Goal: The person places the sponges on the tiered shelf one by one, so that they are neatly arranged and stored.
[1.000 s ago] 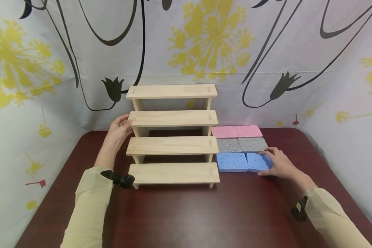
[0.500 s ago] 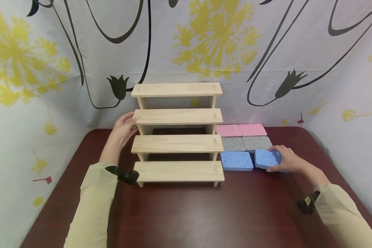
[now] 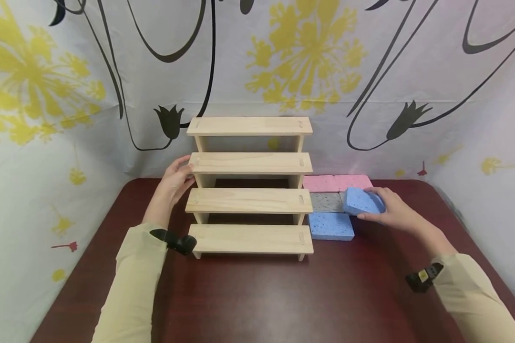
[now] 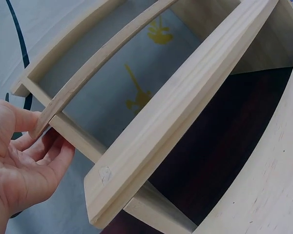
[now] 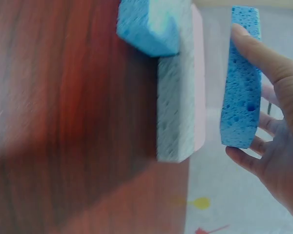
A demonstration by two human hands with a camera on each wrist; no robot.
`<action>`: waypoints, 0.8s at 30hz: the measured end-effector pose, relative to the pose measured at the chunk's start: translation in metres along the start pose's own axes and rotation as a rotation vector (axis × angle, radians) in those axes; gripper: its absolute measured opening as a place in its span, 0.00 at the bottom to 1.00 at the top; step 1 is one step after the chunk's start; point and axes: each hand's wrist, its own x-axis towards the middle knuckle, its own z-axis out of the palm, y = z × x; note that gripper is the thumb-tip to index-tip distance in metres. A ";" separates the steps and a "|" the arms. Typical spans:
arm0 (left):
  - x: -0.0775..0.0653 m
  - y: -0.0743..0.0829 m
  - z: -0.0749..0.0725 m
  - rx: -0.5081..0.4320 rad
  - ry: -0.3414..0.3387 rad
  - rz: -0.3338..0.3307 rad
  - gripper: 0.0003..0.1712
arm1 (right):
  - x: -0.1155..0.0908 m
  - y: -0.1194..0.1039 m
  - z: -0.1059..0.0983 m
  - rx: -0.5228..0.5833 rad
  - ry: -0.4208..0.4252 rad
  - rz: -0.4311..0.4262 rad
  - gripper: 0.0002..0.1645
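Observation:
A four-tier wooden step shelf [image 3: 249,200] stands on the table. My left hand [image 3: 173,183] grips the left end of its second-highest board, thumb against the board and fingers curled beneath, as the left wrist view [image 4: 31,161] confirms. A blue sponge [image 5: 240,87] is lifted above the table in my right hand [image 3: 392,209], thumb on one side and fingers on the other. In the head view it overlaps the right grey sponge. A second blue sponge [image 3: 331,226] lies flat beside the shelf's lower right end.
Behind the flat blue sponge lie grey sponges [image 3: 326,202], then pink sponges [image 3: 336,183] at the back. The dark red table [image 3: 257,300] extends in front of the shelf. A patterned cloth [image 3: 240,62] hangs close behind and at both sides.
My right hand has raised the right blue sponge off the table and moved it back over the grey row. My left hand keeps its hold on the shelf. The head view has shifted slightly.

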 end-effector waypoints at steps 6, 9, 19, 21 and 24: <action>0.001 -0.001 0.002 0.025 0.010 -0.009 0.30 | 0.008 -0.025 -0.011 0.007 0.107 -0.095 0.44; 0.001 -0.001 0.002 0.023 0.008 -0.008 0.30 | 0.011 -0.039 -0.016 0.007 0.161 -0.139 0.42; -0.001 0.002 -0.001 0.024 -0.009 0.008 0.30 | 0.033 -0.088 -0.021 0.077 0.285 -0.220 0.36; -0.002 0.001 -0.001 0.020 -0.004 0.003 0.30 | 0.038 -0.097 -0.019 0.093 0.311 -0.235 0.36; -0.002 -0.001 0.001 0.016 -0.005 0.000 0.30 | 0.046 -0.109 -0.018 0.107 0.341 -0.273 0.36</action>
